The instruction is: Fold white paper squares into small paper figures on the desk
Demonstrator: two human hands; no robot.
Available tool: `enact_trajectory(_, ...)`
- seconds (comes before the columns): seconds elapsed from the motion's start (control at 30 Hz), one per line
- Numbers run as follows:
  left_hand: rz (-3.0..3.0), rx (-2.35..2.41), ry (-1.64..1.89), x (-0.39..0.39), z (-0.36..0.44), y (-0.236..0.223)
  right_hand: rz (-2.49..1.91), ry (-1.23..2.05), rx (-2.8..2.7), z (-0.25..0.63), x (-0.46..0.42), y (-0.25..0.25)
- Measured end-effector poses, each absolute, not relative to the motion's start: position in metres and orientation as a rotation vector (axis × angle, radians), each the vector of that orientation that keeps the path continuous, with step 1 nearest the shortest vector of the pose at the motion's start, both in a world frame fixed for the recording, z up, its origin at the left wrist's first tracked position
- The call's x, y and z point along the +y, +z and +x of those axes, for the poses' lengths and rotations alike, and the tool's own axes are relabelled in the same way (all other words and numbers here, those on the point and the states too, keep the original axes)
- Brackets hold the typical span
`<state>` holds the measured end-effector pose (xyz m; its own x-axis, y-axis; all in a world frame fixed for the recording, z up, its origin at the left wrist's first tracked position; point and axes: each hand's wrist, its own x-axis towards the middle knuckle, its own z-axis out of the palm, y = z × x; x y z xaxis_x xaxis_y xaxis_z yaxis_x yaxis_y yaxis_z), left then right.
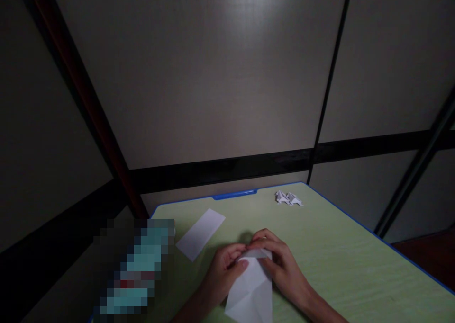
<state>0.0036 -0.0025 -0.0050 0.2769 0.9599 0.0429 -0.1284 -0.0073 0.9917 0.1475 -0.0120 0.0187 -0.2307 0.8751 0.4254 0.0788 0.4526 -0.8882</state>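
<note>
In the head view, our left hand (224, 270) and right hand (285, 266) meet at the far end of a creased white sheet (250, 290), which lies near the close side of the pale green counter (341, 252). The fingers of both hands are drawn in around that end: the left thumb rests on top near the left edge, and the right fingers curl over the far edge with the thumb at the right side. Each hand has hold of the paper, with little gap between thumb and fingers. The light is dim there, so we can't be sure which layer the right thumb presses.

To fold this well, we would judge it best to line up edges and corners first, pin the layers with one thumb, then run the other along the crease from the middle outward, flat against the counter.

As for writing, we can read none on the sheet, the loose white strip (201, 235) to its left or the two small folded paper figures (288, 199) beyond. The teal and red object (142, 261) at the left is pixelated, so any label is lost.
</note>
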Motion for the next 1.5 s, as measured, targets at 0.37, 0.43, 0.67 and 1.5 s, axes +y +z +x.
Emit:
enact_trajectory(0.37, 1.168, 0.888, 1.099, -0.0022, 0.0033, 0.0015, -0.793, 0.994, -1.603, 0.1487, -0.0104, 0.0162)
enact_trajectory(0.43, 1.160, 0.897, 1.106, -0.0023, 0.0021, 0.0014, -0.799, 0.961, -1.642, 0.1490, -0.0113, 0.0163)
enact_trajectory(0.67, 1.035, 0.965, 1.098, -0.0016, -0.0029, -0.0061, -0.797, 0.834, -1.762, 0.1512, -0.0123, 0.0140)
enact_trajectory(1.5, 1.110, 0.984, 1.136, 0.0018, 0.0025, 0.0000, -0.968, 0.741, -1.660, 0.1519, -0.0070, 0.0165)
